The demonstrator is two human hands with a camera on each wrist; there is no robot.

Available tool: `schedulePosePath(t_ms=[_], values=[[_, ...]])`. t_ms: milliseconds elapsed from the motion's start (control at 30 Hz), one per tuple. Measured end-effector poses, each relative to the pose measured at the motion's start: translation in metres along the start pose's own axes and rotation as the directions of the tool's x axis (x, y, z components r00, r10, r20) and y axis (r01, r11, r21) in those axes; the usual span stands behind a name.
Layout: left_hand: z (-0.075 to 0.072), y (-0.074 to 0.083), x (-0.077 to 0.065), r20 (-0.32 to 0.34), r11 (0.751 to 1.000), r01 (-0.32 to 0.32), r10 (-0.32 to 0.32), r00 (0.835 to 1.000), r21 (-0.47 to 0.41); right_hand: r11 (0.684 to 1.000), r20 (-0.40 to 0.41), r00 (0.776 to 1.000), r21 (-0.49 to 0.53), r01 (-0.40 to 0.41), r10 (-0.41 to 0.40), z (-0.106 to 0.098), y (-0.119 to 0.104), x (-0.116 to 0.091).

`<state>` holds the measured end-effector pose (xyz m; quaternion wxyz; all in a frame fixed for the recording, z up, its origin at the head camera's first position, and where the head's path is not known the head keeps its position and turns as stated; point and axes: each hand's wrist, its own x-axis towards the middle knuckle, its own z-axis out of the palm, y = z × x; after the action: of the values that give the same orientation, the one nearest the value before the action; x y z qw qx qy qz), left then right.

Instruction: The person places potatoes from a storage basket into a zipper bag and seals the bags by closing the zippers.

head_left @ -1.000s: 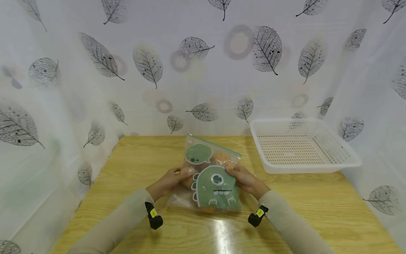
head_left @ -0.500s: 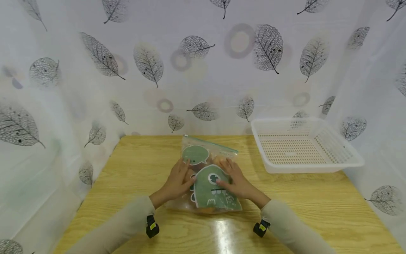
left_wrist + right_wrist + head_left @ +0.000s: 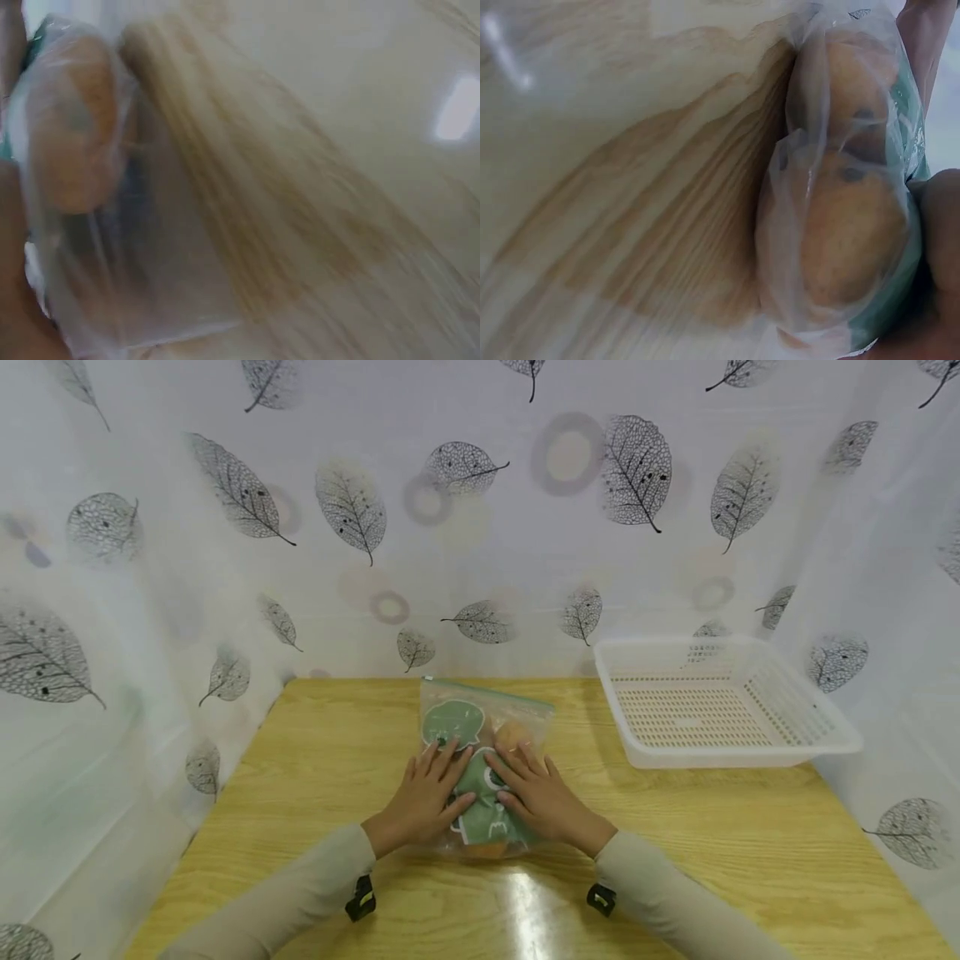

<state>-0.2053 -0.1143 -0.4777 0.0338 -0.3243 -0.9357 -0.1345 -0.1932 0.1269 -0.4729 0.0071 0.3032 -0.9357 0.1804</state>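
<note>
A clear zip bag (image 3: pixel 482 823) with a green cartoon monster print lies flat on the wooden table, its green zip strip along the far edge. Round orange-tan items (image 3: pixel 851 232) bulge inside it; I cannot tell their kind. My left hand (image 3: pixel 423 797) rests on the bag's left half, fingers spread and straight. On the right half, my right hand (image 3: pixel 551 802) lies likewise, palm down. The thumbs point toward each other across the print. Blurred in the left wrist view, the bag's near side (image 3: pixel 157 255) stands beside the hand.
A white plastic basket (image 3: pixel 750 758) with a slatted bottom stands at the table's back right. White curtains (image 3: pixel 487 552) printed with leaves hang behind and on both sides. The wooden table top (image 3: pixel 315 735) extends around the bag.
Both hands have gone from gripping the bag's sides to lying spread on top of it. The bag has shifted slightly left, and the basket has stayed put.
</note>
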Motion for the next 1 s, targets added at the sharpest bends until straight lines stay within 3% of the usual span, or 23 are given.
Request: schedulePosePath(t_ms=[100,200,300,400,500,600,700,1000], values=[[0.002,-0.004,-0.001,-0.037,0.994,-0.099,0.101,0.994,0.047,0.999,0.037,0.998,0.021,-0.047,0.046,0.001,-0.001,0.005],[0.003,-0.009,-0.001,-0.064,0.978,-0.191,0.197,0.978,0.084,0.997,0.052,0.996,0.038,-0.07,0.068,0.001,0.0,0.01],[0.001,-0.011,-0.002,-0.056,0.97,-0.229,0.234,0.971,0.075,0.997,0.084,0.995,0.057,-0.058,0.053,-0.002,0.002,0.01],[-0.003,-0.013,-0.004,0.0,0.973,-0.229,0.229,0.974,0.024,0.997,0.12,0.992,0.066,-0.043,0.035,-0.006,0.005,0.006],[-0.007,-0.015,-0.004,0.055,0.987,-0.157,0.158,0.986,-0.028,0.998,0.106,0.994,0.053,-0.041,0.035,-0.011,0.008,-0.002],[-0.01,-0.018,-0.001,0.055,0.998,-0.045,0.048,0.997,-0.043,0.999,0.074,0.997,0.016,-0.036,0.035,-0.014,0.012,-0.009],[-0.012,-0.023,0.002,0.049,0.998,0.046,-0.044,0.998,-0.04,1.0,0.058,0.998,0.013,-0.02,0.02,-0.014,0.014,-0.014],[-0.003,-0.023,0.0,0.02,0.99,0.13,-0.129,0.991,-0.047,0.99,0.043,0.993,0.084,-0.117,0.113,-0.002,0.01,-0.022]])
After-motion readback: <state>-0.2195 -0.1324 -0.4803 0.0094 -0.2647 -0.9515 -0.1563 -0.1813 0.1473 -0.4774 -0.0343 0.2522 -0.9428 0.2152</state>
